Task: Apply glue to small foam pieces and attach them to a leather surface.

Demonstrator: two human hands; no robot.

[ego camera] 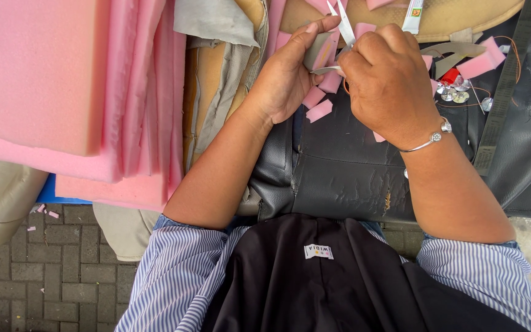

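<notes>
Head view: I look straight down on my two bare hands working over a black leather seat cover [345, 166].
Left hand: my left hand [287, 74] is closed around a small strip of pink and grey foam [324, 49], thumb stretched along its upper edge.
Right hand: my right hand [385, 77] is clamped on the handles of a pair of silver metal scissors [341, 27]; the blades point up and away, and they meet the strip.
Strip: it sits between both hands, held above the cover.
Scraps: small pink foam offcuts [319, 104] lie on the cover just below my hands.
Wrist: a thin silver bangle [428, 140] circles my right wrist.
Left side: a stack of thick pink foam sheets [50, 74] fills the upper left, well apart from my hands.
Far right: a few round silver studs [456, 95] lie near a larger pink foam block [483, 59].
Below: grey paving bricks [50, 276].
</notes>
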